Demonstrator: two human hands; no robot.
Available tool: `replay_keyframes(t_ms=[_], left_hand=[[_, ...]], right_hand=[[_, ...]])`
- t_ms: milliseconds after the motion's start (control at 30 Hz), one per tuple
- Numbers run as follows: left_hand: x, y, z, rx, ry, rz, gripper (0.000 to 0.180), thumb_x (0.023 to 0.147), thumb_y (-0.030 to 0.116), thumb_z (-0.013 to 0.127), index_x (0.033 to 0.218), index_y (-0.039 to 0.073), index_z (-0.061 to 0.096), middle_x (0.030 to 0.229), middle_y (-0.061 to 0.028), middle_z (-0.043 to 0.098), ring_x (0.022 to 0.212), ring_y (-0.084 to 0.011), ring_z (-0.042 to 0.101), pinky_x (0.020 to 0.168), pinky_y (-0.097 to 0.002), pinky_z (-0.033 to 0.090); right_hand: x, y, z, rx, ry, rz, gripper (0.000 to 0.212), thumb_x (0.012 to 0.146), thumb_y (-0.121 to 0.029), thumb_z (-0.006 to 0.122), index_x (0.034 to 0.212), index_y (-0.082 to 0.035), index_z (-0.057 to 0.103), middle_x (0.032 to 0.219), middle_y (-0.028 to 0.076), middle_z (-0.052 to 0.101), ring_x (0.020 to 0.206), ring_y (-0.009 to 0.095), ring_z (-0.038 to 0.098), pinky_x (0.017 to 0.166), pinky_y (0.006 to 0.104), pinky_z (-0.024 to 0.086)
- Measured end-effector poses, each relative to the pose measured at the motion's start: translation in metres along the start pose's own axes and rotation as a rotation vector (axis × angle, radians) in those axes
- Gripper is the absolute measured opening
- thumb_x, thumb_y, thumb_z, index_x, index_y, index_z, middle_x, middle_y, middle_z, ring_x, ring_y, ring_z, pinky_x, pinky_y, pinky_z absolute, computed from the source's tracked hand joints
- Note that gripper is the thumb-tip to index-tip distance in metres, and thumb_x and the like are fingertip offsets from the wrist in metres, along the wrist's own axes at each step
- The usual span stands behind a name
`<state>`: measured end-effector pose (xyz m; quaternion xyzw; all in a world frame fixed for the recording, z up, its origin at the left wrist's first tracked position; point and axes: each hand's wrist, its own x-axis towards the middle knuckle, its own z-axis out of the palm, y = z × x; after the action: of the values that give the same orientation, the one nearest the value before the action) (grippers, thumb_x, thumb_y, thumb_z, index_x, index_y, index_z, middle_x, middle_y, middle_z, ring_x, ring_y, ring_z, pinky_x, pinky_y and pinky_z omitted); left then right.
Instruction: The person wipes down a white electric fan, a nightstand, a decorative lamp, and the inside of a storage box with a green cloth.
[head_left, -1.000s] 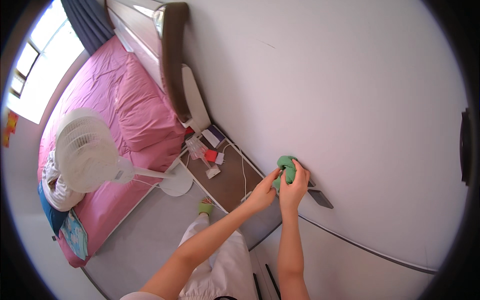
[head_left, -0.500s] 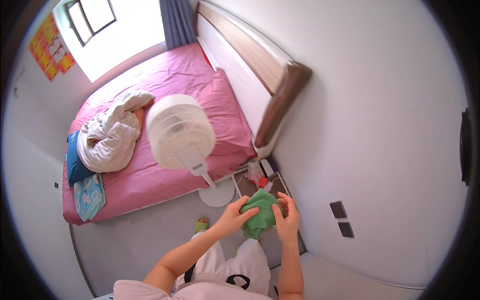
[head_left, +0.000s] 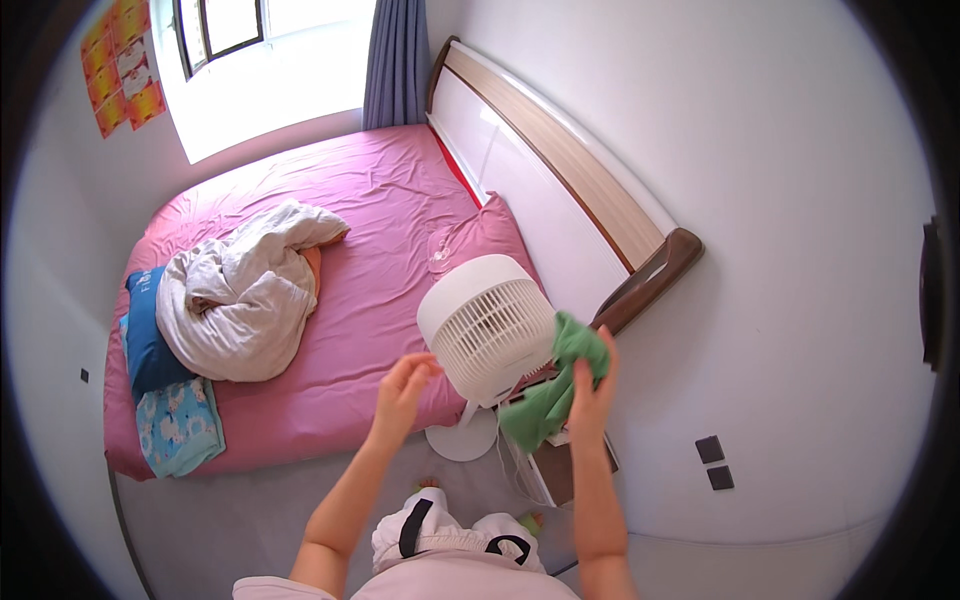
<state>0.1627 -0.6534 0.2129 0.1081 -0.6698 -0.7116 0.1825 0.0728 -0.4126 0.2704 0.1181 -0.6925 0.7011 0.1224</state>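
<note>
A crumpled green cloth (head_left: 545, 405) hangs from my right hand (head_left: 592, 385), with the thumb and fingers closed around its upper part. The cloth is beside the right edge of a white standing fan's head (head_left: 487, 325) and covers part of the nightstand behind it. My left hand (head_left: 405, 388) is empty, its fingers loosely bent and slightly blurred, reaching toward the left side of the fan head. Whether its fingertips touch the fan I cannot tell. Below the head, the fan's round white base (head_left: 462, 440) rests on the floor.
A bed with a pink sheet (head_left: 370, 280) and tall headboard (head_left: 560, 190) lies beyond the fan. On it are a bundled pale quilt (head_left: 245, 300), a blue pillow (head_left: 152, 335) and a light-blue patterned cloth (head_left: 180, 428). A low nightstand (head_left: 560, 470) stands by the wall.
My left hand has let go of the green cloth and moved left, up toward the fan. My right hand has raised the cloth, which now hangs loose. The view has shifted, so the fan appears farther right.
</note>
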Motion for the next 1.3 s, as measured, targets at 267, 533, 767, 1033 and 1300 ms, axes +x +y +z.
replay_keyframes(t_ms=[267,533,767,1033,1300], left_hand=[[0.05,-0.124,-0.035,0.273,-0.008,-0.143,0.018,0.092,0.01,0.057,0.102,0.0,0.068,0.085,-0.0113,0.072,0.078,-0.0169,0.068,0.069,-0.0308,0.052],[0.012,-0.329,0.036,0.498,-0.251,-0.217,0.043,0.083,0.022,0.073,0.12,0.003,0.062,0.118,-0.0139,0.067,0.108,-0.0286,0.065,0.09,-0.0401,0.051],[0.054,-0.422,0.072,0.155,-0.355,-0.378,0.048,0.085,0.026,0.073,0.126,0.004,0.06,0.121,-0.0147,0.066,0.11,-0.0293,0.063,0.092,-0.0397,0.05],[0.054,-0.427,0.066,0.18,-0.463,-0.369,0.05,0.085,0.027,0.072,0.128,0.004,0.059,0.122,-0.0149,0.065,0.111,-0.0294,0.063,0.093,-0.0395,0.05],[-0.069,-0.398,0.057,0.335,-0.49,-0.316,0.051,0.086,0.028,0.072,0.129,0.005,0.058,0.124,-0.0151,0.064,0.111,-0.0294,0.063,0.094,-0.0394,0.049]], right_hand=[[0.007,0.108,-0.02,-0.049,0.301,0.31,0.04,0.095,-0.013,0.06,0.134,-0.005,0.052,0.13,0.009,0.055,0.118,0.02,0.053,0.1,0.0334,0.044],[-0.098,0.121,-0.039,-0.103,0.472,0.53,0.043,0.097,-0.013,0.059,0.138,-0.006,0.049,0.132,0.008,0.056,0.118,0.02,0.055,0.101,0.0344,0.044],[-0.144,0.102,-0.06,-0.117,0.596,0.619,0.045,0.098,-0.012,0.057,0.141,-0.006,0.047,0.133,0.009,0.055,0.12,0.021,0.054,0.102,0.0355,0.044],[-0.258,0.109,-0.089,-0.07,0.818,0.653,0.045,0.096,-0.011,0.058,0.139,-0.003,0.048,0.134,0.009,0.054,0.121,0.021,0.053,0.103,0.0352,0.043],[-0.381,0.05,-0.114,-0.081,1.018,0.62,0.047,0.095,-0.012,0.059,0.14,-0.003,0.047,0.131,0.008,0.055,0.121,0.021,0.053,0.103,0.0357,0.042]])
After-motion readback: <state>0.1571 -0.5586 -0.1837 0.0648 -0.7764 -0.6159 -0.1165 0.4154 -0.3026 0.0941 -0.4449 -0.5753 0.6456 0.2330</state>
